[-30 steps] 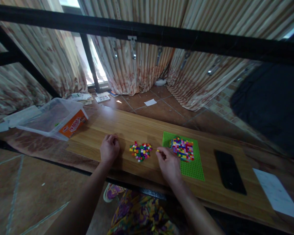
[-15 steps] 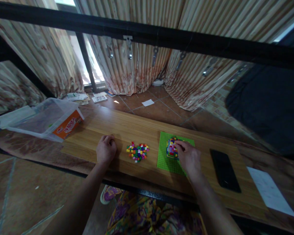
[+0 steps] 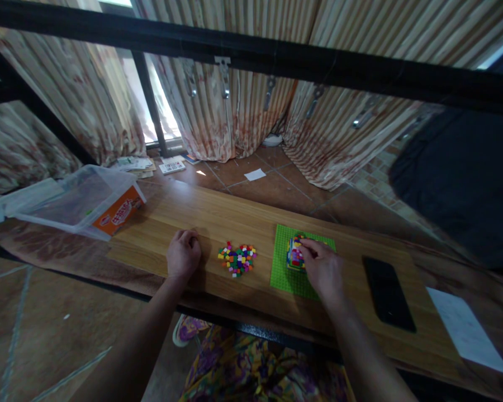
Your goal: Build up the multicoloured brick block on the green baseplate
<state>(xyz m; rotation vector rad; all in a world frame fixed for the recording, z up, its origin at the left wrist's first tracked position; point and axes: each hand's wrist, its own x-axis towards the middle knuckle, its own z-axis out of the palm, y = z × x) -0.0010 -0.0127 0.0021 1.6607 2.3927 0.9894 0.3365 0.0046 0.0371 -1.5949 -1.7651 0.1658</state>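
My left hand rests on the wooden board as a loose fist, and no object shows in it. Just right of it lies a loose pile of tiny coloured building bricks. On a green studded baseplate stands a small block built of many-coloured bricks. My right hand reaches over the plate with thumb and forefinger pinched together at the top of this block. Whatever lies between those fingertips is too small and hidden to make out. The hand covers the block's right side.
A clear plastic bin with an orange label stands at the left end of the board. A black phone and a white paper sheet lie at the right. A black metal bar crosses above, before striped curtains.
The whole view has shifted slightly, so things appear a little further right. Both hands keep nearly the same place and grip, the right one still at the brick block.
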